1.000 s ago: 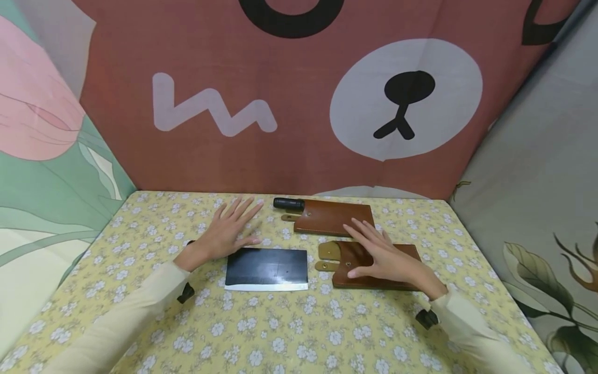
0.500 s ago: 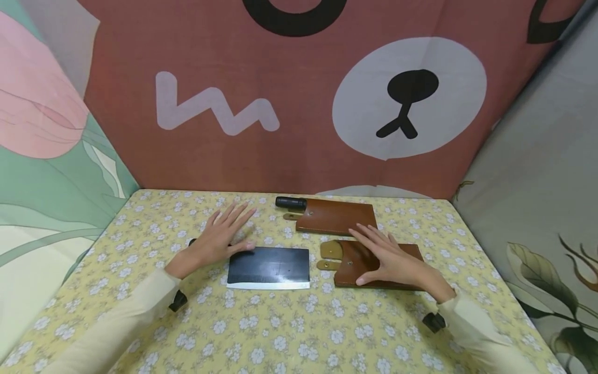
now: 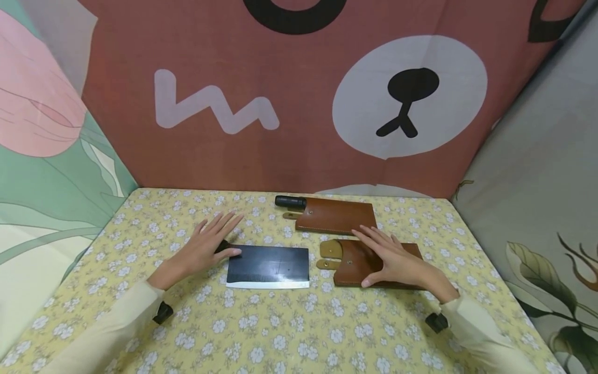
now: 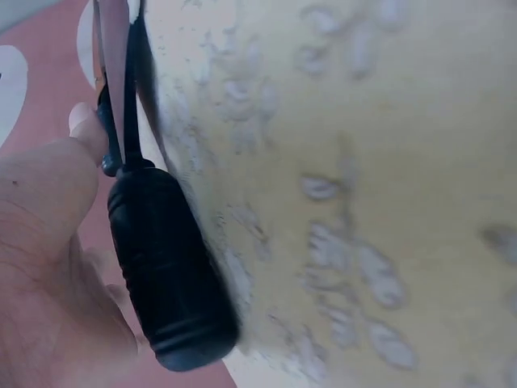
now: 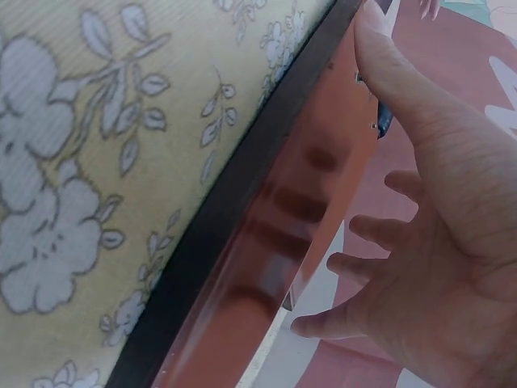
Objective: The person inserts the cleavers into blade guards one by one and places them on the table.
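Observation:
A cleaver (image 3: 268, 266) with a dark blade and a bright edge lies flat on the cloth, its edge facing me. My left hand (image 3: 201, 253) hovers over the handle end with fingers extended and thumb by the blade's near corner. The left wrist view shows the black ridged handle (image 4: 170, 267) beside the palm, not gripped. To the right, a brown leather cleaver sheath (image 3: 351, 272) lies with its tan flap and snap strap to the left. My right hand (image 3: 397, 262) is spread above this sheath; the right wrist view shows the fingers (image 5: 367, 275) apart from its leather.
Behind the nearer sheath lies a second brown sheath (image 3: 338, 215) with a black handle (image 3: 289, 201) protruding left. A yellow floral cloth (image 3: 261, 332) covers the table. Printed fabric (image 3: 299, 150) hangs at the back and both sides.
My left hand has drawn back left and toward me, uncovering part of the cleaver's handle end. My right hand has shifted slightly right over the sheath. The cleaver and sheaths stay put.

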Action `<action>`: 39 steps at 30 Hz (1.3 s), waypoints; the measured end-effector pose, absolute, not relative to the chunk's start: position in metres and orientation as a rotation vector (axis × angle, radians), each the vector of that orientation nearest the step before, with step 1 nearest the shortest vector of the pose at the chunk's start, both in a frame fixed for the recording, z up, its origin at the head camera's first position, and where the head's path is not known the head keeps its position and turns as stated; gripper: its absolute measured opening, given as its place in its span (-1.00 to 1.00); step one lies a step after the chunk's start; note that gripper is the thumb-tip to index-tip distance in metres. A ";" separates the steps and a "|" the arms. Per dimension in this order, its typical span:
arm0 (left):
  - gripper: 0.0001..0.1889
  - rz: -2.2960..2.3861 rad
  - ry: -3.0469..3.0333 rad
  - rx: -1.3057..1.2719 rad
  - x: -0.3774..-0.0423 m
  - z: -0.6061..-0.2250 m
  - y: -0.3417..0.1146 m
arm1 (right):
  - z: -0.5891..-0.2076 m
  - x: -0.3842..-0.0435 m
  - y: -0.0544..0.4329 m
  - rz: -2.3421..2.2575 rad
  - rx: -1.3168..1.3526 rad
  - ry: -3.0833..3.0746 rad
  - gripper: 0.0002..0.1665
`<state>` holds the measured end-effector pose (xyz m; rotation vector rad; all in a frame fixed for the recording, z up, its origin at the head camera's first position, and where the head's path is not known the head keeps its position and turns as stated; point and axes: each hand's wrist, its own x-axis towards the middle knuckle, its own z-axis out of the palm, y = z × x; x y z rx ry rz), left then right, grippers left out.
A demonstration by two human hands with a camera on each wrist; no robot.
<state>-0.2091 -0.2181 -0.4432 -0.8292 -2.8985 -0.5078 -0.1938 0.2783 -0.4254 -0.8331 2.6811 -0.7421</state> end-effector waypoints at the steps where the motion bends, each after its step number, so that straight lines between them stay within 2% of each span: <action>1: -0.10 -0.517 -2.900 -0.827 -0.208 -0.443 -0.220 | -0.425 -0.194 0.279 -0.738 -0.830 2.681 0.41; 16: -0.33 -0.502 -2.851 -0.905 -0.191 -0.445 -0.235 | -0.426 -0.189 0.285 -0.681 -0.832 2.682 0.44; 25: -0.38 -0.427 -2.838 -0.911 -0.192 -0.436 -0.237 | -0.428 -0.189 0.290 -0.672 -0.832 2.675 0.48; 33: -0.51 -0.327 -2.773 -0.852 -0.195 -0.436 -0.234 | -0.429 -0.189 0.292 -0.650 -0.846 2.671 0.46; 39: -0.54 -0.256 -2.775 -0.822 -0.193 -0.437 -0.231 | -0.427 -0.188 0.292 -0.616 -0.842 2.682 0.42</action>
